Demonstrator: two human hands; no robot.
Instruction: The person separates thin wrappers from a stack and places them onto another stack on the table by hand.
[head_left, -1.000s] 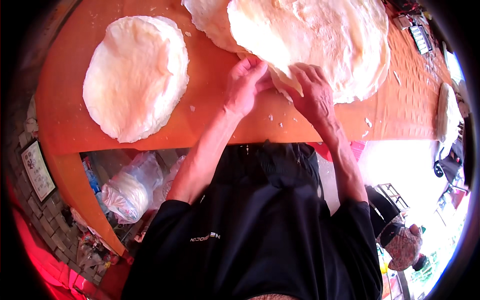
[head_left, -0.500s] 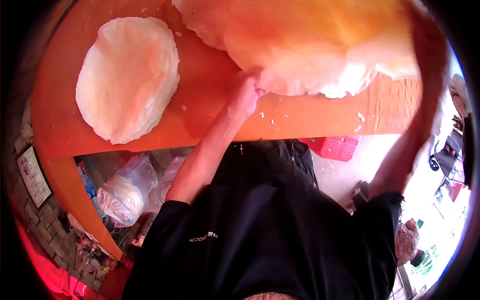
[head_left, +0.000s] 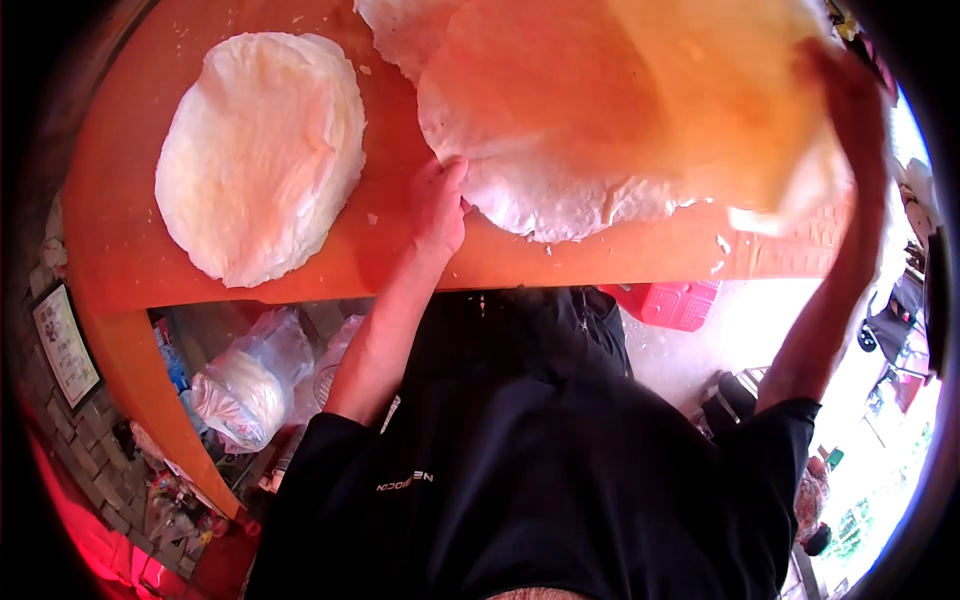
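Observation:
My right hand (head_left: 850,100) is raised at the right and holds up a thin, translucent round sheet (head_left: 720,90) peeled off a stack. Beneath it on the orange table (head_left: 130,240) lies that stack of thin white round sheets (head_left: 560,180). Pressed flat on the table, my left hand (head_left: 440,205) touches the near-left edge of the stack with its fingers together. A second, smaller pile of white round sheets (head_left: 262,150) rests at the table's left, apart from both hands.
Another white sheet (head_left: 400,30) shows behind the stack at the far edge. Under the table lie clear plastic bags (head_left: 245,385). A red crate (head_left: 668,303) sits on the floor at the right. A framed picture (head_left: 62,345) leans at the left.
My right hand has lifted one thin sheet off the stack and swung it up to the right. My left hand has shifted to the stack's near-left edge and stays down.

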